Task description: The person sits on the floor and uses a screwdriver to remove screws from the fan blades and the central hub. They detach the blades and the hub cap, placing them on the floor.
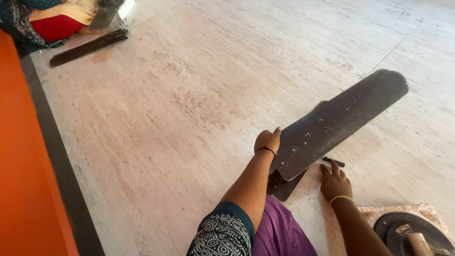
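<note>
Dark metal fan blade [339,121] looks stiff, thin and light; left hand [268,141] grips its near edge, right hand [334,182] lies spread on the floor [166,118] beside it.

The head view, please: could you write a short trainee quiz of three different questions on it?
1. True or false: the left hand grips the edge of the dark fan blade.
2. The right hand reaches toward which thing? A) a small dark screw on the floor B) a second blade C) the orange wall
3. Fill in: the round motor housing sits at the picture's lower ____ corner.

Key: 1 true; 2 A; 3 right.
</note>
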